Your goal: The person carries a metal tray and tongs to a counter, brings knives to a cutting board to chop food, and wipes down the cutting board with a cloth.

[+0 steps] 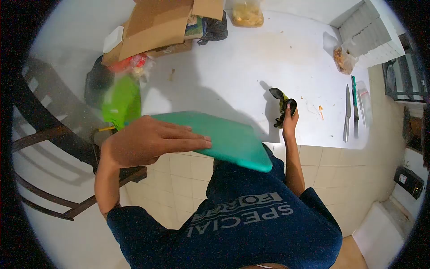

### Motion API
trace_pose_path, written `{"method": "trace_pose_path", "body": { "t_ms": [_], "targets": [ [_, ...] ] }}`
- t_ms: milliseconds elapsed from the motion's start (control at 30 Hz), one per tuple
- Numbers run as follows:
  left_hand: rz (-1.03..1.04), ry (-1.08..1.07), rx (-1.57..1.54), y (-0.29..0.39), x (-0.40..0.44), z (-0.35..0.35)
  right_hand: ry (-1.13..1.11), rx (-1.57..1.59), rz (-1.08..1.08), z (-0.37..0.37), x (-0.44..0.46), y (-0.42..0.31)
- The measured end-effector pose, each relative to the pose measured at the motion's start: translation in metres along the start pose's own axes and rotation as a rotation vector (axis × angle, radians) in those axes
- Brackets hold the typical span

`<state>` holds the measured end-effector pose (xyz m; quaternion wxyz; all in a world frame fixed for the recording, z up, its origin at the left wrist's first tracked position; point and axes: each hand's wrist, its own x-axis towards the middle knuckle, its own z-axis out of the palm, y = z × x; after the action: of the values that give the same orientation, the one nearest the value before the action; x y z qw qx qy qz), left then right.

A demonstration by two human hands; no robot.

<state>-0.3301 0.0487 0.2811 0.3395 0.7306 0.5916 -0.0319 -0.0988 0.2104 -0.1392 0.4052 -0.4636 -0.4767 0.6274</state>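
My left hand point(150, 141) is closed on the edge of a teal-green cutting board point(224, 139), fingers laid flat along its top face. The board is tilted in front of my body and slightly blurred. Over the near edge of the white table point(233, 67), my right hand point(290, 120) is closed around a crumpled dark bundle point(283, 107) with yellow-green patches. Its folds look like peel or cloth; I cannot tell which. Small orange scraps point(320, 110) lie on the table to the right of that hand.
Knives point(347, 114) lie at the table's right end, near a bag of brown food point(344, 60). An opened cardboard box point(154, 27) and a bright green bag point(123, 103) are at the left. A yellowish bag point(247, 14) sits at the back. A dark chair point(49, 139) stands left.
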Motion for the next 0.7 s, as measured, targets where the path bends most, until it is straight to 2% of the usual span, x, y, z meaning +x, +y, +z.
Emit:
{"method": "trace_pose_path", "body": {
  "t_ms": [67, 200, 267, 300, 333, 400, 467, 500, 533, 567, 633, 700],
  "targets": [
    [0.167, 0.066, 0.027, -0.008, 0.004, 0.006, 0.000, 0.052, 0.011, 0.003, 0.001, -0.007],
    [0.194, -0.034, 0.081, -0.010, -0.002, 0.009, -0.074, 0.040, 0.120, 0.013, -0.005, -0.042],
    [0.111, 0.104, 0.170, 0.001, -0.008, 0.015, -0.200, 0.093, 0.290, 0.027, -0.014, -0.065],
    [0.103, 0.103, 0.173, 0.003, -0.012, 0.019, -0.247, 0.111, 0.302, 0.037, -0.019, -0.079],
    [0.084, 0.172, 0.192, 0.004, -0.016, 0.025, -0.339, 0.246, 0.385, 0.045, -0.028, -0.096],
    [0.068, 0.235, 0.218, 0.008, -0.021, 0.031, -0.596, 0.256, 0.406, 0.060, -0.046, -0.144],
    [0.003, 0.358, 0.223, 0.015, -0.022, 0.035, -0.810, 0.202, 0.180, 0.081, -0.073, -0.188],
    [0.002, 0.354, 0.228, 0.016, -0.023, 0.039, -0.987, 0.244, -0.116, 0.099, -0.077, -0.194],
    [0.011, 0.443, 0.264, 0.015, -0.025, 0.044, -1.150, 0.281, -0.421, 0.115, -0.080, -0.199],
    [0.022, 0.531, 0.299, 0.015, -0.026, 0.050, -1.148, 0.287, -0.423, 0.127, -0.085, -0.201],
    [0.011, 0.556, 0.262, 0.014, -0.031, 0.060, -1.320, 0.282, -0.386, 0.145, -0.092, -0.193],
    [-0.038, 0.607, 0.199, 0.014, -0.038, 0.076, -1.323, 0.263, -0.312, 0.164, -0.086, -0.158]
  ]
}}
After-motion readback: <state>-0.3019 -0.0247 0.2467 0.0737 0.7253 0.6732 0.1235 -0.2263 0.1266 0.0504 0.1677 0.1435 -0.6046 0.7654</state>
